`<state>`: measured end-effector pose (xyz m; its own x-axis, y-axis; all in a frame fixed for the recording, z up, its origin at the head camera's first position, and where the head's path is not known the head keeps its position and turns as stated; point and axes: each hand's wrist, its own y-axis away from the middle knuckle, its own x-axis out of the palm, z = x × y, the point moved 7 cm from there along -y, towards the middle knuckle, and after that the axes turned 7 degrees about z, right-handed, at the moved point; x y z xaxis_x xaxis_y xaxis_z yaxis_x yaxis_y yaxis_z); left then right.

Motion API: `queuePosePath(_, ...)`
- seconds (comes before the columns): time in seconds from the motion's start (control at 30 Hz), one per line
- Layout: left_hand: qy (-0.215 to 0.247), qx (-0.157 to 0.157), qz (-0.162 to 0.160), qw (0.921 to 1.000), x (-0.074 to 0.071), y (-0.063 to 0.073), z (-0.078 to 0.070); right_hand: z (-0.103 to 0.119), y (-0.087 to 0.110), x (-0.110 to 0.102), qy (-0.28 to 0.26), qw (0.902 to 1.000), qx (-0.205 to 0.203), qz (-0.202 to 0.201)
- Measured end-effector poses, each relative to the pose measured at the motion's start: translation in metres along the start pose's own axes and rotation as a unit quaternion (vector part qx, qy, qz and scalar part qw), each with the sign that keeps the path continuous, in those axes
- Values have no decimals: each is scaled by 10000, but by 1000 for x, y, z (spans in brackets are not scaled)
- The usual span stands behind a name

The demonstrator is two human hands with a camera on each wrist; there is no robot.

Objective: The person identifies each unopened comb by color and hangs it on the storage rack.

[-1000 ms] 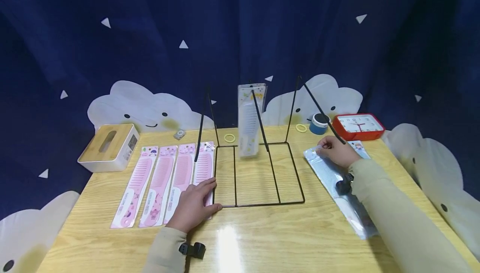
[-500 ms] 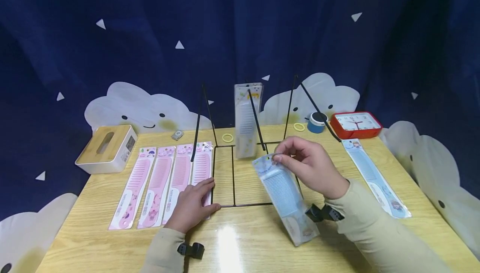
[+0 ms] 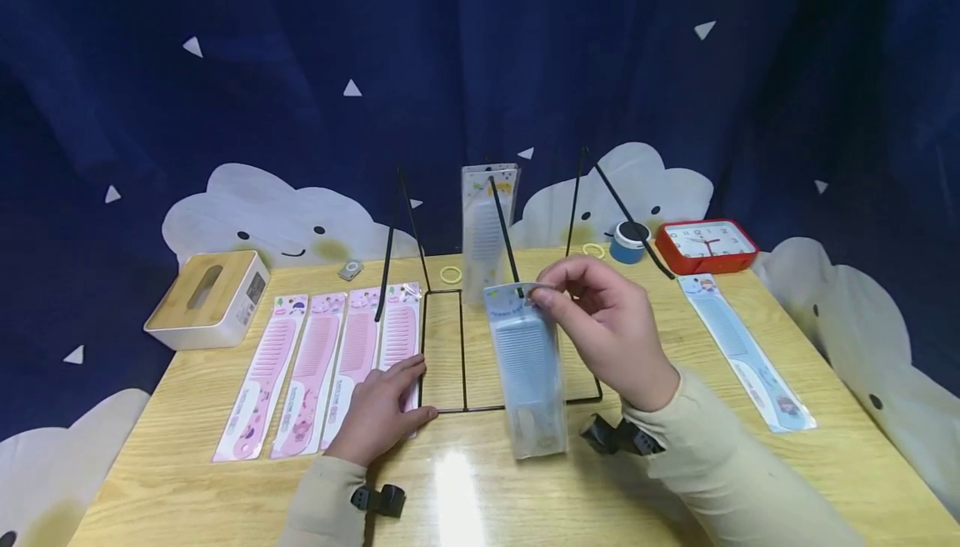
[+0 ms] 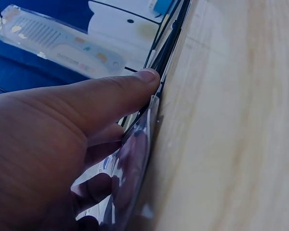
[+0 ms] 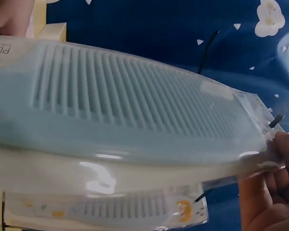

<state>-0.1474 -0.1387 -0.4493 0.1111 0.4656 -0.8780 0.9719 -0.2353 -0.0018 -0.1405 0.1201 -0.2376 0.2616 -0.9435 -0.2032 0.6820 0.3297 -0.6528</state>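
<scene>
While a black device (image 3: 392, 500) sits on each wrist over the near part of the bench (image 3: 225, 505), the left hand (image 3: 378, 414) lies low with fingers relaxed and slightly spread; its thumb touches the front left corner of a black wire rack (image 3: 462, 351), and its fingers rest over the rightmost of four pink comb packets (image 3: 310, 372). The right hand (image 3: 611, 330) pinches the top edge of a blue comb packet (image 3: 528, 372) between thumb and fingers; the packet hangs, slightly tilted, in front of the rack. The tip of the rack's middle rod (image 3: 504, 230) is at the packet's top; whether it passes through the hole cannot be told. The pink packets lie side by side between the bench's left edge and the rack. A second blue packet (image 3: 738, 347) lies aslant near the right edge. Farther back, pale packets (image 3: 480, 238) hang upright on the middle rod. A white box (image 3: 228, 322) with a slotted wood-toned lid stands near the far left corner. Along the far edge: a small silver gadget (image 3: 350, 269), two yellow rings (image 3: 452, 283), a blue and white container (image 3: 627, 251) and, by the far right corner, a red clock (image 3: 708, 263). Behind hangs a dark blue curtain (image 3: 300, 113) with white triangles and clouds.
</scene>
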Motion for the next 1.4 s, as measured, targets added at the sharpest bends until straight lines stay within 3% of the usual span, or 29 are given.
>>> queuePosePath(0.2, 57, -26, -2, 10000, -1, 1, 0, -25, -19, -1, 480, 9977, 439, -208)
queuePosePath(0.47, 67, -19, 2, 10000, -1, 0, 0, -52, -67, -8, 1365, 9880, 617, -371)
queuePosePath(0.73, 57, 0, -19, 10000, 1, 0, 2, -78, -94, -10, 1141, 9838, 1277, -533)
queuePosePath(1.13, 47, -32, -22, 10000, 2, 1, 4, -92, -90, -21, 1223, 9823, 1410, -134)
queuePosePath(1.3, 49, 10, -19, 10000, 2, 0, 3, -113, -66, -50, 1481, 9748, 1668, -15)
queuePosePath(1.4, 63, 19, -4, 10000, 2, 0, 2, -134, -45, -79, 1900, 9627, 1929, 3)
